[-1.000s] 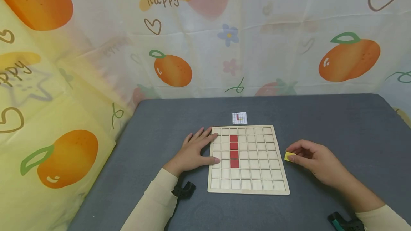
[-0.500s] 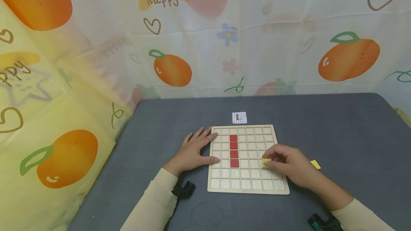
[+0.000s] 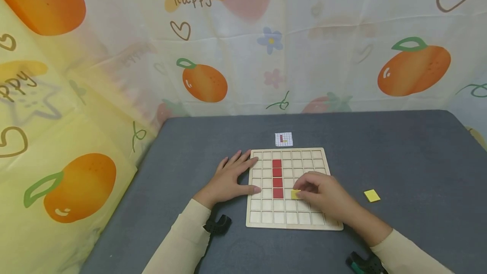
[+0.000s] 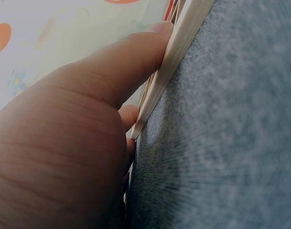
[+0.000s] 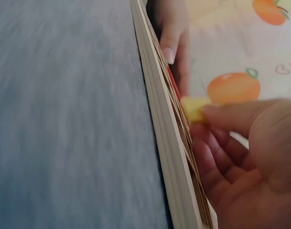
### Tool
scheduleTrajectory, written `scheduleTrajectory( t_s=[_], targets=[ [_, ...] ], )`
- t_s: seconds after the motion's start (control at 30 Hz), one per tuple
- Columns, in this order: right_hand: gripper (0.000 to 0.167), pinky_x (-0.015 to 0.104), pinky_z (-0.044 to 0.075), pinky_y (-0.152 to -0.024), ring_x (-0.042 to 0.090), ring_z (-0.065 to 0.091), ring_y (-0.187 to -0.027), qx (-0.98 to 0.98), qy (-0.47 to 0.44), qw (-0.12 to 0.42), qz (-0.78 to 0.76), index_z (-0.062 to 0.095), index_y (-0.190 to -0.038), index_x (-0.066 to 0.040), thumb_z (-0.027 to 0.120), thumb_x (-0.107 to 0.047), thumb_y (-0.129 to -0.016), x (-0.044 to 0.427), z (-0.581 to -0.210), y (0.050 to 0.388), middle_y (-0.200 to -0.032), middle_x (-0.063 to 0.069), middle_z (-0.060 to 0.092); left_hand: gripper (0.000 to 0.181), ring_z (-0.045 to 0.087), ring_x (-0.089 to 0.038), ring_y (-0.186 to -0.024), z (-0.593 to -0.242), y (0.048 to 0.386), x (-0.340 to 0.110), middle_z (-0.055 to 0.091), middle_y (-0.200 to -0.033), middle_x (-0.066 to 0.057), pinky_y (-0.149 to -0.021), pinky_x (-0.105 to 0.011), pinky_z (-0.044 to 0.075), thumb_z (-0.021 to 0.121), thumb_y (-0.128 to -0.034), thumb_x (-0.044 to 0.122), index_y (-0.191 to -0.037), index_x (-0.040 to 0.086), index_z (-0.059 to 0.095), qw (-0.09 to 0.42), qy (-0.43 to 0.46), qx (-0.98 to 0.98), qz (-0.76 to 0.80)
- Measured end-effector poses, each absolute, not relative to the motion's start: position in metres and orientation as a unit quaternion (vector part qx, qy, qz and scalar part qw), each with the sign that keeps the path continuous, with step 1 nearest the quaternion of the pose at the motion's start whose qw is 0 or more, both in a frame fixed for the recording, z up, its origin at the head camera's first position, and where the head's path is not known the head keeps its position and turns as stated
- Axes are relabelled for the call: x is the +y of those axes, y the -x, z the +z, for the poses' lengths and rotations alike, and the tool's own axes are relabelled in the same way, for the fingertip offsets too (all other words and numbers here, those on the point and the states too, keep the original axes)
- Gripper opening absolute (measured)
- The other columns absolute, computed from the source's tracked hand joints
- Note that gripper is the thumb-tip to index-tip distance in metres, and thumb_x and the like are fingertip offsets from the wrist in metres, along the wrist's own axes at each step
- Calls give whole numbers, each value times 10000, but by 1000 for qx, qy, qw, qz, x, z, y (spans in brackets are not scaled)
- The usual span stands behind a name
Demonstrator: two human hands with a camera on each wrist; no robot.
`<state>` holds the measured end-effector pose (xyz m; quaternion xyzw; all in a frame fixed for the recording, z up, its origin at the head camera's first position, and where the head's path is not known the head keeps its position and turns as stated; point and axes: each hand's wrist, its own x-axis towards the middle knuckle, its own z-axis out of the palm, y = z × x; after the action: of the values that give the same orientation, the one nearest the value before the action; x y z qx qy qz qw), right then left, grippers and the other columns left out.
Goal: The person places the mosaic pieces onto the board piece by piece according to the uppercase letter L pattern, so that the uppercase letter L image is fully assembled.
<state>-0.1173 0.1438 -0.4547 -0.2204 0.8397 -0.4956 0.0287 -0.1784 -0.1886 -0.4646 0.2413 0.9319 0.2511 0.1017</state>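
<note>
A wooden grid board [image 3: 266, 217] lies on the table, with several red square tiles [image 3: 277, 182] in one upright column. Resting along the board's left edge, my left hand [image 3: 230, 180] has its fingers spread and its thumb on the frame side. My right hand [image 3: 323, 191] pinches a yellow square tile [image 3: 295, 194] between thumb and fingers, over the cells just right of the red column. In the right wrist view the yellow tile [image 5: 195, 109] sits at the fingertips, close to the board's surface. Whether it touches the board I cannot tell.
Another yellow tile [image 3: 372, 195] lies on the grey table [image 3: 403, 151] right of the board. A small printed pattern card [image 3: 283, 139] lies behind the board. A fruit-patterned cloth [image 3: 243, 54] hangs at the back and left.
My right hand has carried the yellow tile leftward from beside the board to over its middle. The second yellow tile has come into view on the table. My left hand has stayed put.
</note>
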Motion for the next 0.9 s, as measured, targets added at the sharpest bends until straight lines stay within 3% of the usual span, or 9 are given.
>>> scheduleTrajectory(
  t_s=[0.47,0.67,0.9],
  targets=[
    [148,322,565,-767,87,656,-832,863,182,33,-471,795,-971,-193,831,-50,-972,124,-453,117,-910,-131,700,999,51,-224,-1657,-466,179,-189,177,-1797,57,-1269,-616,-8,748,-907,737,-1723,294,380,98,-240,933,250],
    [147,320,546,-768,82,616,-854,868,202,19,-454,818,-982,-191,829,-44,-969,124,-453,116,-983,-111,656,996,51,-229,-1657,-466,179,-189,174,-1798,54,-1267,-621,-5,749,-907,738,-1722,301,379,98,-241,933,251],
    [108,294,528,-739,72,585,-836,864,221,17,-452,855,-1003,-147,848,-51,-953,126,-455,117,-949,-103,590,997,50,-229,-1657,-465,179,-188,170,-1799,56,-1268,-619,-4,754,-907,732,-1723,301,377,98,-240,934,248]
  ],
)
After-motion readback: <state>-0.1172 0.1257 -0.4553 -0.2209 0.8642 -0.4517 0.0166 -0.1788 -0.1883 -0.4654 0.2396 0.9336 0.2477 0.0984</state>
